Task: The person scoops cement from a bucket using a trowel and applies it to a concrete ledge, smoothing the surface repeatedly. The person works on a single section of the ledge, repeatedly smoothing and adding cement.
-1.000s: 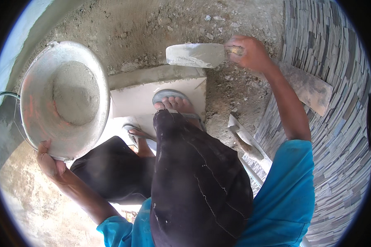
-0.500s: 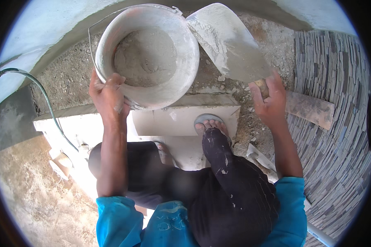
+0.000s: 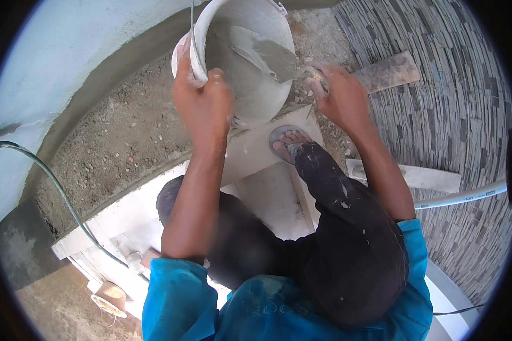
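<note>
A pale, mortar-smeared bucket (image 3: 265,101) leans on its side at the top of the view, its mouth turned partly toward the right. My left hand (image 3: 205,102) is closed on its near left rim. Wet grey mortar (image 3: 222,54) lies inside. My right hand (image 3: 342,94) is wrapped round the handle of a trowel (image 3: 276,58). The trowel's broad blade, coated in mortar, reaches into the bucket's mouth. Most of the handle is hidden by my fingers.
A pale step edge (image 3: 250,142) runs below the bucket, with my sandalled foot (image 3: 290,139) on it. Rough ground (image 3: 136,125) borders the plastered wall (image 3: 57,62). A dirty board (image 3: 389,72) and a pale strip (image 3: 426,177) lie right, by striped stone cladding (image 3: 438,113). A green hose (image 3: 54,176) crosses left.
The bucket has been tipped and shifted right. The trowel blade has moved from beside the bucket to inside its mouth. The whole view has turned.
</note>
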{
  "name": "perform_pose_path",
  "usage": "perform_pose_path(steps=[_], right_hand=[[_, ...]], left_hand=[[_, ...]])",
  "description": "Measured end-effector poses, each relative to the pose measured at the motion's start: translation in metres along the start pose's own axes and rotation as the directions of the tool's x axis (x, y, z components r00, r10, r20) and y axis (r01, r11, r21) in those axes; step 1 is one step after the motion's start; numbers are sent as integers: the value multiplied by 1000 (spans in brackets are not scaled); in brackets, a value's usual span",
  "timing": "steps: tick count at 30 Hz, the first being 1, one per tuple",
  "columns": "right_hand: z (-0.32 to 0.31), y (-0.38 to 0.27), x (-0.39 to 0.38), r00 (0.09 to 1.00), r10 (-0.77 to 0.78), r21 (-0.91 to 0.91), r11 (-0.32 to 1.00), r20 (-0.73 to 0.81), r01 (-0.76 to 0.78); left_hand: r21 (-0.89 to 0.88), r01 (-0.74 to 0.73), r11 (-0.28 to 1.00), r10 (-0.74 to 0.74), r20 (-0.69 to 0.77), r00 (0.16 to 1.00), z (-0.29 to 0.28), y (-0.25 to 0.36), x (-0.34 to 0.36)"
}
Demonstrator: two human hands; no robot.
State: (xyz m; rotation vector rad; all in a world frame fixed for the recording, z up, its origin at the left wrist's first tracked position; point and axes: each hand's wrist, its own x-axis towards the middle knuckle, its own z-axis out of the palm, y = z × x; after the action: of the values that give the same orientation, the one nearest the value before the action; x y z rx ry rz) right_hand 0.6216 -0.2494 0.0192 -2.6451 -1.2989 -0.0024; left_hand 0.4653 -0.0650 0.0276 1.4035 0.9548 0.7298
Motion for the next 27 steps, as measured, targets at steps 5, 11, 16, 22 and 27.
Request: perform_pose_path(steps=[5, 11, 16, 22, 27], right_hand=[[5, 4, -34, 999, -39, -77, 996, 30, 41], [-13, 12, -46, 987, 149, -8, 989, 54, -149], [-5, 37, -59, 983, 170, 140, 974, 66, -177], [38, 53, -62, 975, 173, 438, 872, 139, -218], [42, 100, -77, 922, 169, 635, 681, 349, -365]], left_hand=[[62, -379, 923, 373, 96, 923, 10, -14, -21], [51, -419, 907, 413, 94, 906, 20, -15, -38], [102, -459, 883, 447, 121, 886, 37, -8, -58], [262, -469, 844, 443, 154, 883, 71, -7, -84], [267, -412, 871, 417, 41, 908, 99, -19, -81]])
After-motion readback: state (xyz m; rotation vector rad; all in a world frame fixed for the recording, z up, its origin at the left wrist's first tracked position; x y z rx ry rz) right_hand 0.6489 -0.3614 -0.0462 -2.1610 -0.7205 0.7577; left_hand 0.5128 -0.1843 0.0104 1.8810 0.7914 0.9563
